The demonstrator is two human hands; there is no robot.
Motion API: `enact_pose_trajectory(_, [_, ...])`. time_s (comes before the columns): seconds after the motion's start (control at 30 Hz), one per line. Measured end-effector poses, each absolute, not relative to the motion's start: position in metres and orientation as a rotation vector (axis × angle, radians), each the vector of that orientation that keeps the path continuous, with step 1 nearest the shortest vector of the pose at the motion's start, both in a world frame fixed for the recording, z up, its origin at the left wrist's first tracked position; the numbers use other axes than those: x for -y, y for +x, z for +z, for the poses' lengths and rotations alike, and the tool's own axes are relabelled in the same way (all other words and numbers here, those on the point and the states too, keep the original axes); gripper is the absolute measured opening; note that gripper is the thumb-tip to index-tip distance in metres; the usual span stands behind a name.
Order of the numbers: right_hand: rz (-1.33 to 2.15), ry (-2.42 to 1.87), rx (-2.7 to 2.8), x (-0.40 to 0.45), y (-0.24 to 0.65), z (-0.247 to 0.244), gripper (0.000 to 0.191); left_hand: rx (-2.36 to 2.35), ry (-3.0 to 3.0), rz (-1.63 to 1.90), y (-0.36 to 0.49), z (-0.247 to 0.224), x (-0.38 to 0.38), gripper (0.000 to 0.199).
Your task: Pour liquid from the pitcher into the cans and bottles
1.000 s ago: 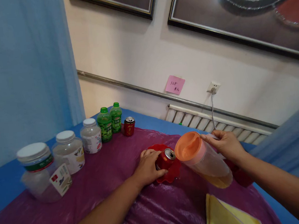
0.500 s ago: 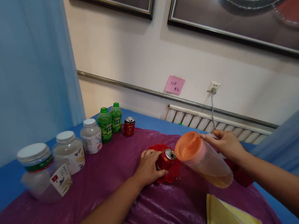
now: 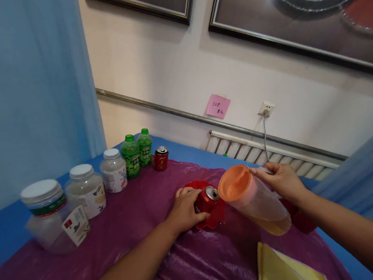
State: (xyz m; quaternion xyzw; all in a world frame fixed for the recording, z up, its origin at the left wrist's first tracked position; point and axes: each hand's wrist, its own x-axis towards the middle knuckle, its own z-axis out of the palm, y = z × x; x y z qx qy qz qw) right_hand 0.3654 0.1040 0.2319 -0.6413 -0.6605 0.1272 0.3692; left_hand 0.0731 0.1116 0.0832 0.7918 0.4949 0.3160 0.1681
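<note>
One red can (image 3: 205,200) leans in the left hand's (image 3: 185,210) curled fingers above the red dish (image 3: 217,218), its opening facing the spout of the pitcher (image 3: 255,203), whose handle the right hand (image 3: 284,181) grips.

Passable: over purple cover (image 3: 130,210) between three lidded jars (image 3: 86,194) and left forearm (image 3: 128,262). Green bottles (image 3: 131,160) and standing can (image 3: 161,160) extend the jar row; tilted pitcher (image 3: 256,208) blocks right of held can (image 3: 205,200).
</note>
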Motion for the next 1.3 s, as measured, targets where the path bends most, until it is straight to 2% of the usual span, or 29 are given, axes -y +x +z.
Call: enact_pose_trajectory(1.3, [0.306, -1.636, 1.724, -0.1, 0.3686, 0.2327, 0.061, -1.409, 2.259, 0.903, 0.0734, 0.0843, -0.1101, 0.07])
